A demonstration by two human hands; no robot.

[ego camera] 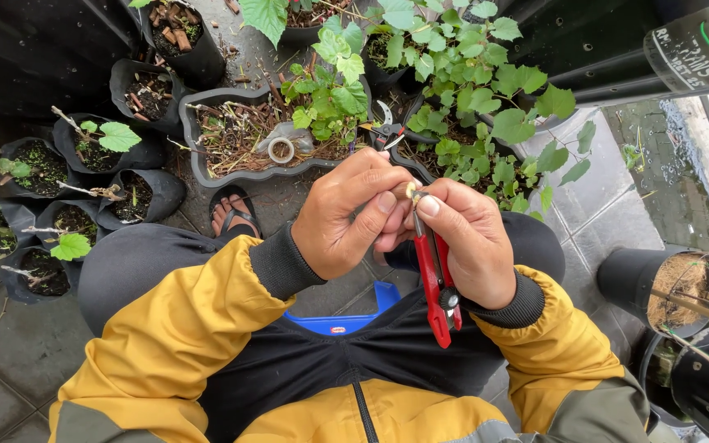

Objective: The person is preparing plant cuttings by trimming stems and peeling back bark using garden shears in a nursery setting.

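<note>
My left hand [346, 215] and my right hand [469, 238] meet in front of me, fingertips touching around a small pale cutting piece [411, 190] pinched between both thumbs. My right hand also grips a red-handled knife [435, 279] whose handle hangs down toward my lap. The blade is hidden behind the fingers. I sit with knees apart in a yellow and black jacket.
A grey trough planter [207, 168] with dry stems, a tape roll [281, 150] and pruning shears [387, 131] lies ahead. Several black grow bags [137, 156] with small seedlings stand left. Leafy plants [469, 74] grow ahead; black pots [642, 279] stand right. A blue stool [346, 316] is beneath me.
</note>
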